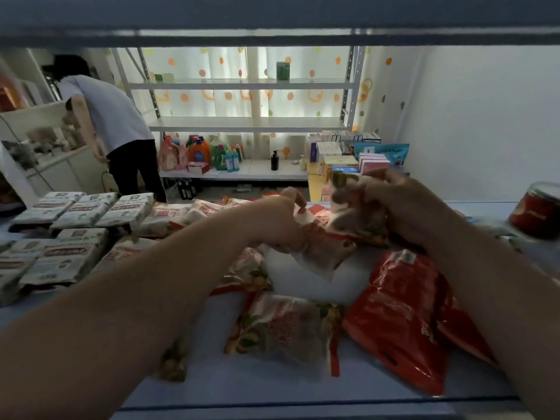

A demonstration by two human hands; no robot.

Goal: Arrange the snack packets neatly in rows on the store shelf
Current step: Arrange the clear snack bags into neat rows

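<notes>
Over at the left end of the shelf (272,386), the white packets (75,225) lie flat in tidy rows, touching side by side. Just right of them, cream packets (169,219) with red lettering line the back edge. Now the middle: the left hand (272,219) reaches in, fingers curled around the top of a red-and-white packet (321,253) that sits on the loose heap at the shelf's centre. Below it, near the front edge, a floral packet (288,325) lies flat and tilted. The right hand (403,204) is blurred, yet its fingers plainly clutch a lifted packet (354,216), held above the heap just beside the left hand. Under the right forearm sprawls a glossy red bag (400,316), reaching towards the front edge. At the far right end stands a red jar (539,210), well apart from the heap.
</notes>
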